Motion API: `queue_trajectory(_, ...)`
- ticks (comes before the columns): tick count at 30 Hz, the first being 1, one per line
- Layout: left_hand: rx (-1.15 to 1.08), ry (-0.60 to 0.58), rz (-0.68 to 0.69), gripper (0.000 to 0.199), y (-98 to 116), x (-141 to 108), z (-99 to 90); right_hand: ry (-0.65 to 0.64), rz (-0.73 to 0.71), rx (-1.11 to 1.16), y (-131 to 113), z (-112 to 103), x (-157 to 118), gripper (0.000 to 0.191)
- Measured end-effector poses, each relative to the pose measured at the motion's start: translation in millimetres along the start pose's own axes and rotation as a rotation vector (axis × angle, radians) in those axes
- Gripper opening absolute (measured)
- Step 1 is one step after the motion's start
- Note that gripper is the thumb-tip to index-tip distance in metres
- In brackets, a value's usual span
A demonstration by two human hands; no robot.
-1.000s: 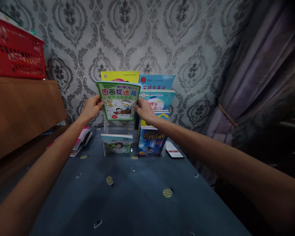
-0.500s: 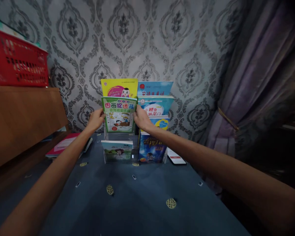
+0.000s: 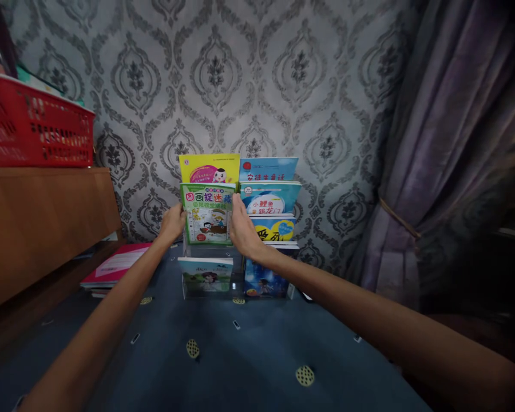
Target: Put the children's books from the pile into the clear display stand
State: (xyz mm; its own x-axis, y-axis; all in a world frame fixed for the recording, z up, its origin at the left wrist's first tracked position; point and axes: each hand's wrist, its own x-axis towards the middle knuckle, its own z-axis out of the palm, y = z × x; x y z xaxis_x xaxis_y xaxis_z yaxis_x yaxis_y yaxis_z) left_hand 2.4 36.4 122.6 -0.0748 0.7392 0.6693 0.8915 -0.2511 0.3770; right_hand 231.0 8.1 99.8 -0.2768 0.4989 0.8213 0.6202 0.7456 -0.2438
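Observation:
A green-bordered children's book [image 3: 208,220] stands in the left column of a clear tiered rack [image 3: 206,250], in front of a yellow book [image 3: 208,167]. My left hand [image 3: 173,224] is closed at its left edge, fingers curled. Against the right edge, my right hand [image 3: 245,232] is held upright with fingers stretched out, covering part of the cover. Below stands a book with a girl on its cover [image 3: 206,277]. The right column holds a light-blue book [image 3: 268,169], a teal book [image 3: 283,194], a yellow-and-blue book [image 3: 283,229] and a dark-blue book [image 3: 266,280], partly behind my forearm.
A red plastic basket [image 3: 60,131] sits on a wooden cabinet [image 3: 60,223] at left. Pink-covered books [image 3: 115,266] lie stacked beside it. Dark blue cloth [image 3: 223,366] covers the surface. A tied purple curtain [image 3: 395,189] hangs at right, before a patterned wall [image 3: 257,86].
My right hand's fingers have straightened along the green book's right edge. The green book still stands in the rack. The view has tilted up, and my right arm now hides most of the phone.

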Motion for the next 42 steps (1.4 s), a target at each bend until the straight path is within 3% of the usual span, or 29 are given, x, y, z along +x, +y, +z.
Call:
queue_trajectory(5, 0.046, -0.003, -0.016, 0.029, 4.2, 0.1, -1.4, -0.009, -0.055, -0.048, -1.2, -2.5, -2.6, 0.076)
queue_trajectory(9, 0.08, -0.005, -0.039, 0.028, 6.7, 0.4, -0.4, -0.106, -0.083, -0.057, 4.4, -1.7, 1.6, 0.065)
queue_trajectory(16, 0.112, -0.009, -0.085, 0.028, 11.0, 2.4, 1.6, -0.237, 0.043, -0.064, 9.9, 12.9, 17.8, 0.06)
queue_trajectory(23, 0.117, 0.004, -0.101, 0.028, 7.8, 0.1, 3.2, -0.256, 0.09, -0.064, 2.9, 16.2, 21.2, 0.057)
queue_trajectory(42, 0.116, -0.022, -0.077, 0.021, 11.1, -1.7, 1.1, -0.275, 0.054, -0.052, 5.8, 21.2, 16.6, 0.043)
